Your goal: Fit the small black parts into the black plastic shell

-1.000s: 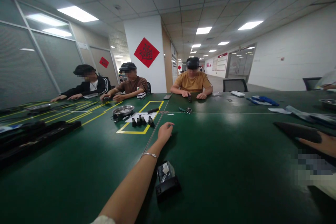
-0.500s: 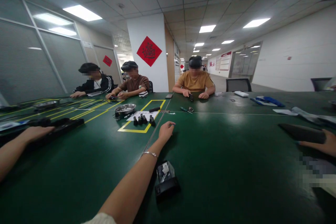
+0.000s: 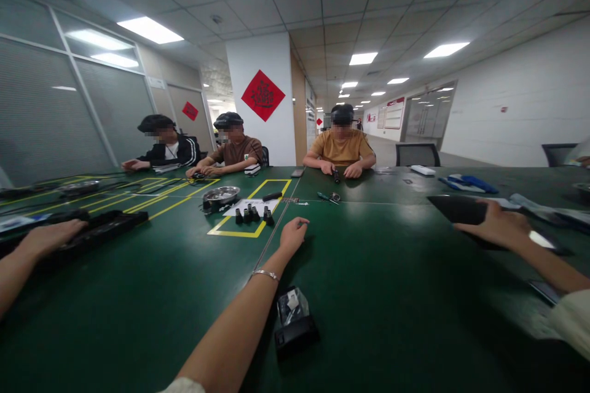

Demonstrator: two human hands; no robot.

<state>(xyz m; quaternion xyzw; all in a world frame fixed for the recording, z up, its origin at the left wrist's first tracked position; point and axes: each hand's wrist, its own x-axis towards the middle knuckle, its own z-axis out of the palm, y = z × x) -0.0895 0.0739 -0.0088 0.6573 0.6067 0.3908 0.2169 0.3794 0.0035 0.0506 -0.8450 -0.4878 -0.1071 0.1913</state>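
My left hand (image 3: 294,239), with a bracelet at the wrist, rests on the green table (image 3: 391,295), its fingers loosely curled and nothing visible in them. Beside that forearm lies a black plastic part (image 3: 295,334), with a clear bag of small pieces (image 3: 292,306) against its far side. Over the table's right side, my right hand (image 3: 500,224) grips a dark flat panel (image 3: 454,212) by its near right edge, the thumb side toward me. Part of the panel is hidden behind the fingers.
Several black cylindrical parts (image 3: 251,215), a metal bowl (image 3: 222,194) and green-handled pliers (image 3: 325,196) lie ahead. Another person's hand (image 3: 53,236) touches a black tray (image 3: 108,230) at left. Three people sit opposite. A blue item (image 3: 468,184) and plastic bags (image 3: 537,209) lie right.
My right hand has moved left and forward from the right edge, bringing the dark panel with it. My left hand stays in place. The view has tipped up slightly.
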